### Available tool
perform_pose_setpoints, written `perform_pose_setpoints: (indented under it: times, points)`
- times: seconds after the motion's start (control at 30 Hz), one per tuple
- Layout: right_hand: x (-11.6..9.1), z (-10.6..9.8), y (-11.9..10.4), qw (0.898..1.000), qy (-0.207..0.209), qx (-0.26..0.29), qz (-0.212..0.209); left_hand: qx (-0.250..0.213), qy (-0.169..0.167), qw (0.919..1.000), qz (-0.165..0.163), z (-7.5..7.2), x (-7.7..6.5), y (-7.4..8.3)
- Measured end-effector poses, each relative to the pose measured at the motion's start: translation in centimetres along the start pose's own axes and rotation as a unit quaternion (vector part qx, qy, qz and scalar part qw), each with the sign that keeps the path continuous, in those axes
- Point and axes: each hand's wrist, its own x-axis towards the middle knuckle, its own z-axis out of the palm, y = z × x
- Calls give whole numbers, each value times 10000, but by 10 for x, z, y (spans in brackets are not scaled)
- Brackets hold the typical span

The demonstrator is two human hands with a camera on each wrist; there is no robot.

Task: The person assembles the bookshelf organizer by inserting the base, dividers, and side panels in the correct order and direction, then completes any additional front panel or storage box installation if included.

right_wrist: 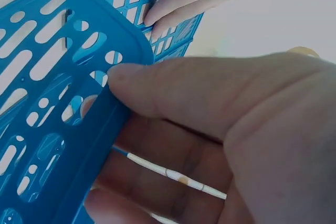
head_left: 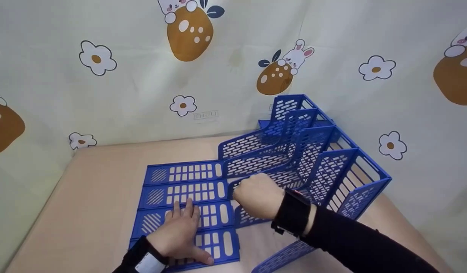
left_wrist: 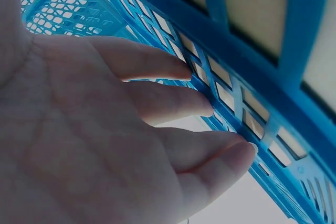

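Observation:
A blue plastic file rack [head_left: 313,138] with upright perforated dividers stands on the right part of the table, joined to a row of flat slotted panels [head_left: 154,208] at left. My left hand [head_left: 180,231] rests on the nearer panels with its fingers spread and straight; in the left wrist view the fingertips of that hand [left_wrist: 121,119] touch the slotted grid. My right hand [head_left: 260,195] grips the low front end of a divider. In the right wrist view, the thumb presses on the divider's corner [right_wrist: 126,40] and the other fingers curl behind it.
The tan tabletop [head_left: 93,193] extends left of the panels. A printed curtain [head_left: 142,83] with flowers and rabbits hangs behind and beside the table. One rack side wall [head_left: 282,258] reaches toward the near edge under my right forearm.

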Motion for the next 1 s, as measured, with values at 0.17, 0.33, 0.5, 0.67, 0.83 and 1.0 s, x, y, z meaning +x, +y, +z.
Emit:
perform_pose_setpoints:
  times: [0.17,0.33,0.5,0.67,0.83,1.0]
  points:
    - [0,-3,0,9997,-103,161,155,-30,-55,10000,-57,0,0,1]
    - [-2,-4,1,9998,-28,141,109,-20,-145,9999,-45,0,-1,0]
    - [-1,-4,1,9995,171,194,167,-15,-214,9997,-71,0,-1,0]
    - [-2,-1,-4,9997,239,87,-13,-16,-194,9998,-67,0,-1,0]
    - [-4,1,-13,9991,286,-322,-63,0,-79,10000,45,0,0,0]
    - [-4,0,-19,9965,723,-408,-21,57,-111,9999,55,0,1,0]
